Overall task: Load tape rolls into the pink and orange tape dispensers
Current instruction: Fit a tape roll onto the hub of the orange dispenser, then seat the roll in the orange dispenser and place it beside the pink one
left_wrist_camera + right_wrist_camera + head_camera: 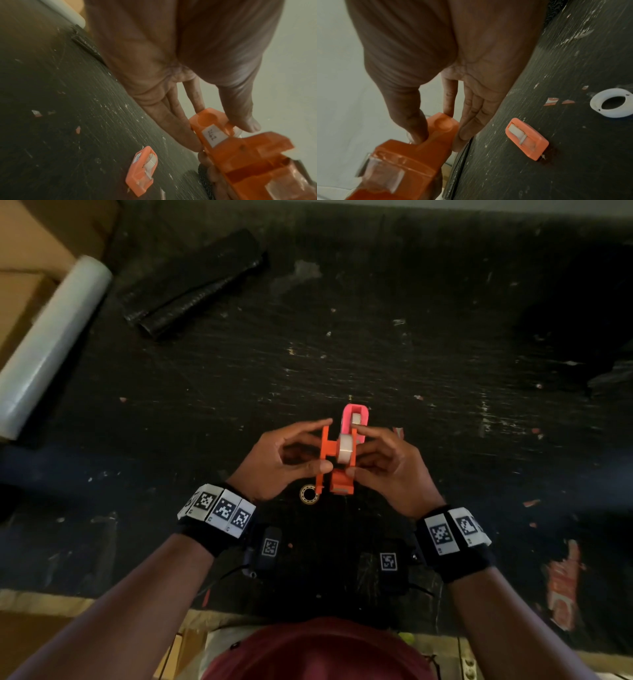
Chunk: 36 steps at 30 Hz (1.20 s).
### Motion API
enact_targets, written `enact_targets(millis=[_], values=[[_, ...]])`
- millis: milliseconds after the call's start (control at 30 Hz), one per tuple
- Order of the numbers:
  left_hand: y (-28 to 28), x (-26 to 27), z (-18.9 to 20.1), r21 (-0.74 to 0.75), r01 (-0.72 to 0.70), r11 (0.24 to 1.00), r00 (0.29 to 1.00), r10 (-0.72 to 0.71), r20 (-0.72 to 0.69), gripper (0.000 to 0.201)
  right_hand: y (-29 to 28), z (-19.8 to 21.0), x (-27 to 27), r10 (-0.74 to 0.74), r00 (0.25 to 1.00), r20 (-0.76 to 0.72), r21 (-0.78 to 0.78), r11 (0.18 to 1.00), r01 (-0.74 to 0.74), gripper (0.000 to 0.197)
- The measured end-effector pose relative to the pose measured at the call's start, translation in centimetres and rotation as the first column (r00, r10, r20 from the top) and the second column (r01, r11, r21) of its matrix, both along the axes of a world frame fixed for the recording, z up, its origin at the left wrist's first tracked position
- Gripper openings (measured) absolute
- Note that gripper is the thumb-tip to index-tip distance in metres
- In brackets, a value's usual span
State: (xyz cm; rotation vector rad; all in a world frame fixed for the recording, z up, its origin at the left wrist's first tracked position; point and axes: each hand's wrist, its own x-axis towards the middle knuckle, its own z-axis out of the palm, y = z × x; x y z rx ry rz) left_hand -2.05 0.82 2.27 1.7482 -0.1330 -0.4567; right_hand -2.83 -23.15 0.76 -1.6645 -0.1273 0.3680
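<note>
Underneath everything lay a black, scratched worktable [394, 337], flecked with pale scraps and chips of orange, its near edge showing bare wood; beyond its far edge a pale wall ran across.

Over the middle of that table I held the orange plastic tape dispenser [337, 470] up off the surface with both hands. Its two side plates stood spread apart, and a whitish roll of tape [344, 448] sat on the hub between them. My left hand [284, 460] pinched the left plate, forefinger at its far end and thumb near its cutter end. My right hand [387, 463] gripped the right side the same way, fingers curled round the plate and the roll. A white label with handwriting showed on the left plate in the left wrist view.

Just past my fingertips, toward twelve o'clock, the small pink plastic tape dispenser [356, 417] lay flat on the table with a whitish roll already inside it. At about six o'clock from the orange one, a small empty tape core ring [309, 493] rested on the surface.

Well away at ten o'clock lay a black roll of wrap [191, 285], and beside it, farther left, a long white roll of film [48, 344] leaned over the table edge against brown cardboard boxes [30, 241].
</note>
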Motion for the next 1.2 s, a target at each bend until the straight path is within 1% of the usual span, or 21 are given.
enact_targets(millis=[400, 533, 667, 767, 833, 900, 966, 1033, 1100, 1200], values=[[-0.5, 0.5, -0.1, -0.013, -0.011, 1.0, 1.0, 0.011, -0.023, 0.067, 0.5, -0.1, 0.7, 0.021, 1.0, 0.019, -0.034, 0.999, -0.02, 0.069], [-0.4, 1.0, -0.5, 0.029, 0.016, 0.999, 1.0, -0.016, 0.005, 0.068, 0.7, -0.2, 1.0, 0.014, 1.0, -0.001, -0.038, 0.999, -0.014, 0.069], [-0.2, 1.5, -0.8, 0.035, 0.03, 0.999, 0.999, -0.03, 0.01, 0.069, 0.8, -0.1, 1.3, 0.009, 0.999, -0.035, -0.047, 0.999, -0.01, 0.069], [0.0, 2.1, -1.5, 0.049, 0.049, 0.998, 0.999, -0.05, 0.004, 0.069, 0.8, -0.2, 1.8, 0.026, 0.998, -0.053, -0.104, 0.994, -0.032, 0.07], [0.1, 2.5, -2.1, 0.063, 0.053, 0.997, 0.999, -0.053, -0.001, 0.07, 1.0, -0.4, 2.5, 0.062, 0.998, -0.032, -0.199, 0.978, -0.067, 0.07], [0.3, 3.4, -2.8, 0.099, 0.051, 0.994, 0.999, -0.05, -0.004, 0.069, 1.2, -0.6, 3.6, 0.114, 0.992, 0.047, -0.38, 0.921, -0.087, 0.067], [0.5, 4.6, -3.6, 0.184, 0.046, 0.982, 0.999, -0.05, 0.018, 0.07, 1.5, -1.7, 5.4, 0.177, 0.977, 0.121, -0.584, 0.808, -0.074, 0.066], [0.7, 6.1, -4.7, 0.267, 0.038, 0.963, 0.997, -0.054, 0.055, 0.071, 1.9, -2.8, 7.6, 0.256, 0.957, 0.136, -0.721, 0.688, -0.082, 0.064], [0.9, 7.7, -5.9, 0.319, 0.044, 0.947, 0.996, -0.066, 0.058, 0.072, 2.4, -4.0, 9.6, 0.319, 0.938, 0.138, -0.811, 0.58, -0.078, 0.06], [1.0, 10.2, -7.7, 0.376, 0.054, 0.925, 0.996, -0.077, 0.044, 0.071, 3.0, -5.1, 11.8, 0.324, 0.939, 0.117, -0.84, 0.536, -0.08, 0.065]])
